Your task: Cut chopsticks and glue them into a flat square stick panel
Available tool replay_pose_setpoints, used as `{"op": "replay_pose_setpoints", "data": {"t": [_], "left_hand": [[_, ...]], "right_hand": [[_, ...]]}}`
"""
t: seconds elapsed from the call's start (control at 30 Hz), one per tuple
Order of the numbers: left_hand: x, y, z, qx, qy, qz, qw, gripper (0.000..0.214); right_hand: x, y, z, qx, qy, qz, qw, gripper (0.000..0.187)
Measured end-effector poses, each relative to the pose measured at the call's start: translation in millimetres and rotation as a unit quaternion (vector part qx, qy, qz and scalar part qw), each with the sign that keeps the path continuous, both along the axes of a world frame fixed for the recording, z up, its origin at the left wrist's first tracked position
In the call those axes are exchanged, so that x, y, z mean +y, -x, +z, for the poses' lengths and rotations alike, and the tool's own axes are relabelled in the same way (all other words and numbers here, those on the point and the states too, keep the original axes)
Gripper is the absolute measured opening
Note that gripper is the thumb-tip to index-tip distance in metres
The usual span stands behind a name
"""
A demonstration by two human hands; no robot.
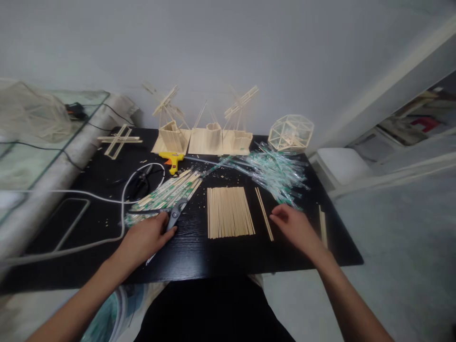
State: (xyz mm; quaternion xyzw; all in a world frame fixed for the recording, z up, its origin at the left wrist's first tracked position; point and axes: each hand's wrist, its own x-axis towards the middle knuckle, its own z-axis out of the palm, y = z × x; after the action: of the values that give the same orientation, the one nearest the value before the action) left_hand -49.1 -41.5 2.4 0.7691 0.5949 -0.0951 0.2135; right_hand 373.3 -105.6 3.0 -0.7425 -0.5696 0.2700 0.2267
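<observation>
On the black table (199,259), my left hand (144,238) lies over the grey-handled scissors (174,215), fingers curled around them. The scissors rest beside a bundle of wrapped chopsticks (170,190). My right hand (292,225) hovers palm down near two loose sticks (264,213), fingers bent, with nothing seen in them. Between my hands is a flat row of several bare wooden sticks (229,211). Empty clear-and-green wrappers (276,171) are heaped beyond my right hand.
Stick-built windmill models (204,128) and a stick polyhedron (291,132) stand at the table's back. A yellow glue gun (172,159), pliers (142,178), a white cable (123,209) and a stick frame (119,140) lie left. A short stick bundle (322,221) sits right.
</observation>
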Motion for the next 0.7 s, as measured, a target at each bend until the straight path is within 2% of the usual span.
{"op": "replay_pose_setpoints", "data": {"t": [0.1, 0.2, 0.43, 0.7], "left_hand": [[2.2, 0.5, -0.6, -0.032, -0.015, 0.011, 0.999, 0.031], [5.5, -0.1, 2.4, -0.041, -0.038, 0.038, 0.998, 0.036], [24.2, -7.3, 10.4, 0.000, -0.048, 0.089, 0.995, 0.039], [32.3, -6.9, 4.0, -0.005, -0.040, 0.099, 0.994, 0.040]], "right_hand": [[14.1, 3.8, -18.2, -0.019, 0.004, -0.006, 1.000, 0.011], [21.9, 9.3, -26.1, -0.032, 0.013, -0.008, 0.999, 0.013], [27.7, 4.0, -24.5, -0.027, 0.047, 0.001, 0.999, 0.016], [32.6, 1.2, -24.5, -0.041, 0.080, 0.013, 0.996, 0.012]]}}
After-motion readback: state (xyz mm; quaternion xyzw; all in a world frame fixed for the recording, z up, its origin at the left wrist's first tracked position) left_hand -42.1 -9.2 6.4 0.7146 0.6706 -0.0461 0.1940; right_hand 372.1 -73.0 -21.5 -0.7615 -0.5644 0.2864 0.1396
